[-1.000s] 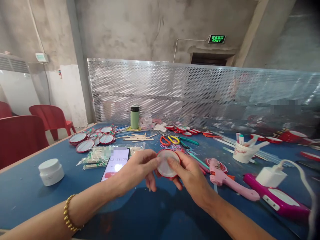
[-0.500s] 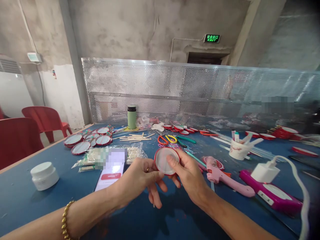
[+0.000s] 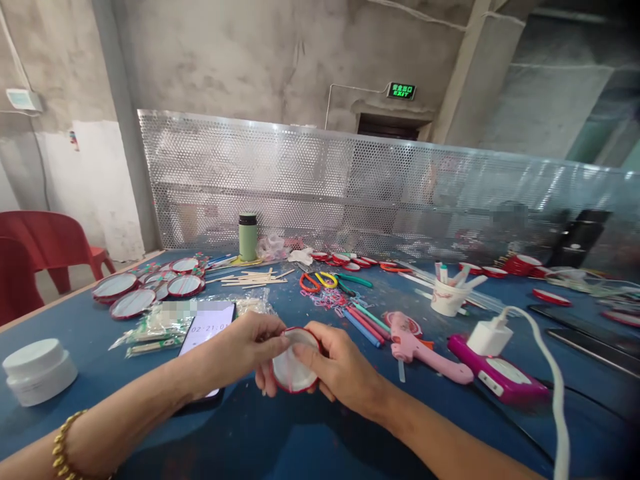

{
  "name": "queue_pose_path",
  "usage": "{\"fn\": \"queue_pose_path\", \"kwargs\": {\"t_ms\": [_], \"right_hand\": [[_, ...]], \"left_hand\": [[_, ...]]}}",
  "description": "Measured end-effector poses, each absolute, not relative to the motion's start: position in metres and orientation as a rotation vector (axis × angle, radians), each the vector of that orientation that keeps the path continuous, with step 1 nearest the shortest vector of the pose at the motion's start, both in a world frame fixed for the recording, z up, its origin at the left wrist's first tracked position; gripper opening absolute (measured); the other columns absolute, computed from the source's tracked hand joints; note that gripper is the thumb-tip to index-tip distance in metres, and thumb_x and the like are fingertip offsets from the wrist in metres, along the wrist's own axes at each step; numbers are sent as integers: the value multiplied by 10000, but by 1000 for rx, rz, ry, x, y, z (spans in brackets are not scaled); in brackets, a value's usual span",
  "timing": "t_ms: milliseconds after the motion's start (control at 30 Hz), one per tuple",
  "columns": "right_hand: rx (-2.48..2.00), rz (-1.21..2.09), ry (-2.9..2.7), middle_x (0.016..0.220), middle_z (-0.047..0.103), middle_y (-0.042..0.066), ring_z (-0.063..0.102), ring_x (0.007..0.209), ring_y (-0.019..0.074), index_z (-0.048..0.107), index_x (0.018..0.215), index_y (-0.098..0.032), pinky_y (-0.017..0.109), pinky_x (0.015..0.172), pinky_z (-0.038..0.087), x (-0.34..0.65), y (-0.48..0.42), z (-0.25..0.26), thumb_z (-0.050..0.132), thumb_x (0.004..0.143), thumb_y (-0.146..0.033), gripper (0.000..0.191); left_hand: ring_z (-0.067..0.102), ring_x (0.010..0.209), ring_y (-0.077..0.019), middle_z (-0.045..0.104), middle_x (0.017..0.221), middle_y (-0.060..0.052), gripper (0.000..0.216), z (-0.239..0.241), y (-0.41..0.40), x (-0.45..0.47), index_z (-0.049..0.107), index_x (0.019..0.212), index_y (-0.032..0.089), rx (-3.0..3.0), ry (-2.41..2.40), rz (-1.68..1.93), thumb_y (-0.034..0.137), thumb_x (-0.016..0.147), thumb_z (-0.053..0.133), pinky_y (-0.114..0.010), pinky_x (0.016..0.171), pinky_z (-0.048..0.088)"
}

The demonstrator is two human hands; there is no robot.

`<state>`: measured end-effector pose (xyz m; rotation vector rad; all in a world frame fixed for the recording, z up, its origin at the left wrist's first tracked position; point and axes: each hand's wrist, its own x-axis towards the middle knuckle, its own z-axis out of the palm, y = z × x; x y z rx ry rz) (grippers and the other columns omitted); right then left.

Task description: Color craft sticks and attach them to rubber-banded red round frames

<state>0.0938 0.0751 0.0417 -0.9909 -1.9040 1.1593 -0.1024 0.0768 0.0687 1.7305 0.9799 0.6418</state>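
A round disc (image 3: 295, 372) with a red rim and a whitish face is tilted up between my two hands, above the blue table. My right hand (image 3: 343, 363) grips its right side, thumb lying across the face. At the upper left rim, my left hand (image 3: 257, 343) pinches the edge; the other fingers are bent and partly hidden behind the disc. Beneath my left forearm lies a phone (image 3: 207, 327) with digits on its screen. To the right of my right hand rests a pink glue gun (image 3: 425, 353), near several coloured sticks (image 3: 367, 325).
Similar red-rimmed discs (image 3: 133, 303) are piled at the left, by plastic-bagged sticks (image 3: 163, 327). A white jar (image 3: 40, 370) stands front left. Scissors (image 3: 325, 280), loose wooden sticks (image 3: 255, 277) and a green bottle (image 3: 247, 237) lie farther back. A cup of pens (image 3: 449, 297) and a purple power strip (image 3: 500, 373) are right.
The disc and both hands have moved left and down in view. My left fingers have closed on its upper rim. The camera has turned right, and the phone screen shows different content.
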Motion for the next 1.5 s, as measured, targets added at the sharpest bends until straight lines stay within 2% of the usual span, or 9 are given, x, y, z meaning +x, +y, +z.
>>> {"fn": "queue_pose_path", "kwargs": {"t_ms": [233, 300, 400, 433, 667, 833, 967, 1233, 1500], "right_hand": [[-1076, 718, -2023, 673, 647, -17, 475, 450, 84, 626, 887, -194, 208, 463, 371, 108, 90, 51, 501, 980, -497, 341], [-1162, 400, -1973, 717, 693, 8, 543, 516, 110, 628, 884, -190, 223, 521, 404, 120, 105, 68, 479, 996, -469, 336], [-1508, -237, -2013, 840, 744, 39, 651, 721, 152, 683, 960, -181, 241, 657, 437, 134, 133, 95, 480, 996, -288, 232], [-1566, -295, -2026, 864, 756, 50, 667, 769, 173, 705, 956, -182, 256, 680, 432, 136, 142, 101, 507, 975, -249, 210], [-1783, -375, -2242, 926, 774, 105, 708, 950, 239, 766, 857, -180, 290, 749, 457, 124, 187, 101, 555, 939, -171, 226], [-1984, -374, -2279, 1036, 726, 77, 690, 976, 212, 704, 1021, -146, 382, 859, 542, 130, 197, 101, 603, 982, -293, 183], [-2088, -338, -2313, 1160, 674, 76, 676, 1003, 210, 647, 1165, -158, 408, 867, 570, 139, 199, 99, 632, 973, -336, 263], [-2100, -322, -2358, 1236, 645, 87, 657, 1058, 227, 626, 1222, -171, 438, 899, 560, 141, 203, 85, 629, 974, -326, 293], [-2007, -328, -2246, 1111, 686, 67, 680, 972, 200, 658, 1120, -148, 402, 856, 568, 149, 201, 96, 632, 972, -337, 241]], "left_hand": [[627, 460, -140, 587, 502, 22, 367, 51, 82, -96, 532, 794, 173, 1745, 1043, 647, 528, 884, 549, -216, 470, 451], [614, 441, -134, 575, 486, 26, 358, 48, 83, -95, 529, 780, 175, 1729, 1056, 625, 519, 877, 556, -213, 464, 443], [602, 431, -126, 595, 505, 16, 335, 46, 82, -94, 546, 795, 165, 1716, 1051, 618, 491, 870, 559, -210, 456, 433], [596, 425, -124, 594, 498, 15, 335, 46, 81, -94, 547, 791, 163, 1707, 1046, 615, 490, 868, 558, -210, 453, 430], [595, 415, -116, 626, 529, -9, 377, 44, 76, -91, 603, 845, 130, 1597, 929, 566, 507, 845, 583, -207, 446, 436], [636, 487, -108, 667, 621, -18, 287, 46, 71, -93, 662, 1050, 111, 1615, 885, 563, 268, 865, 508, -183, 471, 438], [641, 497, -112, 673, 636, -8, 416, 42, 72, -93, 647, 1157, 121, 1630, 895, 561, 116, 767, 499, -178, 474, 456], [608, 431, -120, 644, 568, -4, 341, 40, 75, -90, 624, 1129, 107, 1646, 947, 623, 343, 888, 577, -177, 420, 440], [611, 446, -120, 623, 548, 8, 313, 40, 73, -91, 613, 1155, 114, 1661, 982, 633, 257, 893, 519, -180, 438, 447]]}}
